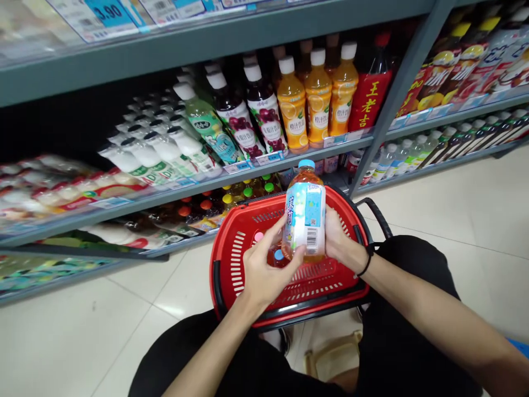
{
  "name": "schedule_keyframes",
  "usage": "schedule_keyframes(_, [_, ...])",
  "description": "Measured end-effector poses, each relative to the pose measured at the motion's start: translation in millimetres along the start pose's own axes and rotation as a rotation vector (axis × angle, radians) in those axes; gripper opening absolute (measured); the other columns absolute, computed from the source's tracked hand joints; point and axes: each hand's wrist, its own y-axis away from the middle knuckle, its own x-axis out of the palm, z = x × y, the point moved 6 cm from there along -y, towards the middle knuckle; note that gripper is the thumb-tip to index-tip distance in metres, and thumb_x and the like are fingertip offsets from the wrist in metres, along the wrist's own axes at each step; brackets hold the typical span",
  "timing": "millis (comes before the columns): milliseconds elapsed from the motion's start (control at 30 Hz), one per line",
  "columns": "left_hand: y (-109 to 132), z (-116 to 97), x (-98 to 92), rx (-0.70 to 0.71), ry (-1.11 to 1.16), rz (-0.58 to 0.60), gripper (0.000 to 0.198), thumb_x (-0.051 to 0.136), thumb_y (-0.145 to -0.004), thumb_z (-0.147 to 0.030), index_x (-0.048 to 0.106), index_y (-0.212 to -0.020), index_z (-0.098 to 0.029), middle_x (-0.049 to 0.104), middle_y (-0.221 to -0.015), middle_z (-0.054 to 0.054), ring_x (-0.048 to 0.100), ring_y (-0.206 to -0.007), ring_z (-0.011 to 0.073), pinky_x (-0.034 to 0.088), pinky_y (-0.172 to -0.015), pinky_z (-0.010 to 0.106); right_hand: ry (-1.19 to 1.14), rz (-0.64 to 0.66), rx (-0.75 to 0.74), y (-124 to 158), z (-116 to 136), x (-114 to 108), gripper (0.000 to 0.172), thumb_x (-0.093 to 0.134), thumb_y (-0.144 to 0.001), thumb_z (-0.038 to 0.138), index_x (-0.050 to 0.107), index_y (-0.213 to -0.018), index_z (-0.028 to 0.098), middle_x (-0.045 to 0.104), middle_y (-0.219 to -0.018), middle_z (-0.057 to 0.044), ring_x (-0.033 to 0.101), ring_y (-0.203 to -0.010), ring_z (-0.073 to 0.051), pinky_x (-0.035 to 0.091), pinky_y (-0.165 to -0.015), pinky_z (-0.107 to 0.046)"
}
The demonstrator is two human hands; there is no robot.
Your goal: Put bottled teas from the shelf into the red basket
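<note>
A bottle of amber drink (306, 212) with a blue cap and a blue-and-white label is held upright over the red shopping basket (217, 259). My left hand (264, 262) grips it from the left, thumb across the lower front near the barcode. On its right side, my right hand (336, 231) is closed against the bottle, its fingers partly hidden behind it. Below, inside the basket, lie bottles with a pink cap (258, 237) and a blue cap (279, 255), partly covered by my left hand.
Shelves ahead hold orange juice bottles (292, 110), grape juice bottles (264, 113), white milk drink bottles (155, 149) and a red bottle (372, 91). The basket's black handle (376, 215) sticks out at right. Between my legs is a wooden stool (334, 350) on the tiled floor (136, 314).
</note>
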Motion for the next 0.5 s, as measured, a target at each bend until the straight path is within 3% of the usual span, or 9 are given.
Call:
schedule_keyframes(100, [-6.1,6.3,-4.7,-0.034,-0.024,0.018,0.064,0.079,-0.086,-0.025,0.057,-0.145,-0.014,0.070,-0.137,0.012,0.072,-0.122,0.0234,0.061,-0.106,0.036,0.004,0.010,-0.030,1.4,4.4,3.1,0.038,0.047,-0.098,0.031,0.062,-0.064,0.020,0.069,-0.060,-0.003,0.069,-0.065,-0.019,0.060,-0.076,-0.032])
schedule_keyframes(267, [-1.4,-9.7,-6.4,0.243,-0.180,-0.034,0.044,0.074,-0.087,-0.016,0.068,-0.131,-0.009,0.073,-0.130,0.019,0.072,-0.120,0.0256,0.059,-0.107,0.039,-0.028,0.071,-0.061,15.1,18.5,18.2,0.037,0.045,-0.097,0.041,0.069,-0.077,0.021,0.071,-0.066,-0.002,0.071,-0.079,-0.022,0.060,-0.082,-0.035])
schedule_keyframes(367, [9.8,-25.7,4.5,0.364,-0.240,0.038,0.061,0.071,-0.084,-0.015,0.058,-0.142,-0.001,0.064,-0.141,0.026,0.064,-0.133,0.0312,0.057,-0.111,0.043,-0.052,0.082,-0.124,18.9,22.5,21.1,0.039,0.049,-0.094,0.053,0.070,-0.081,0.022,0.072,-0.069,-0.002,0.072,-0.083,-0.024,0.061,-0.083,-0.038])
schedule_keyframes(500, [14.5,-41.7,15.3,0.478,-0.362,0.110,0.080,0.069,-0.080,-0.027,0.048,-0.148,0.010,0.057,-0.146,0.033,0.053,-0.143,0.0387,0.050,-0.117,0.054,-0.089,0.102,-0.070,17.1,14.2,16.3,0.048,0.050,-0.091,0.064,0.073,-0.089,0.021,0.075,-0.075,-0.006,0.073,-0.089,-0.028,0.061,-0.085,-0.043])
